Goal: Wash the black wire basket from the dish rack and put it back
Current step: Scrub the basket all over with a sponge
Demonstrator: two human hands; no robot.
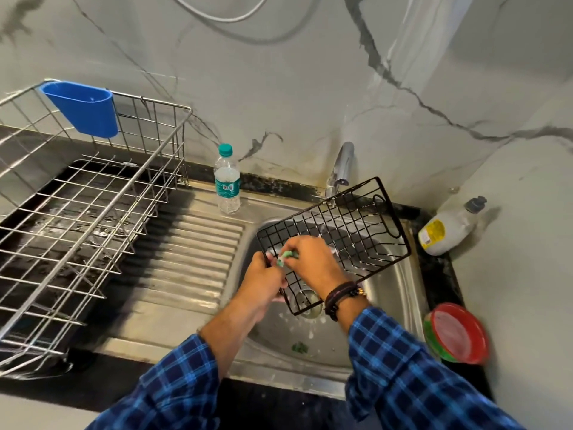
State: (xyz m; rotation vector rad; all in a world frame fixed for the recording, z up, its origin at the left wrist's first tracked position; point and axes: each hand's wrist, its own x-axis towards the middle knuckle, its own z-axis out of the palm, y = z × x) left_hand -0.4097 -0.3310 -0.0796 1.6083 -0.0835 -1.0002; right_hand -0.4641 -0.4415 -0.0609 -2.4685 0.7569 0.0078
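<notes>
The black wire basket (pixel 356 225) is held tilted over the steel sink (pixel 390 293). My left hand (pixel 263 280) grips its near left edge. My right hand (pixel 310 259) holds a green scrubber (pixel 286 255) pressed against the basket's wires near that edge, with foam on the wires. The silver dish rack (pixel 93 193) stands on the counter at the left, with nothing on its wires.
A blue cup holder (pixel 83 108) hangs on the rack's back rim. A water bottle (pixel 227 181) stands behind the ribbed drainboard (pixel 192 259). The tap (pixel 341 166) rises behind the sink. A soap bottle (pixel 449 228) and a red-green container (pixel 455 333) sit at the right.
</notes>
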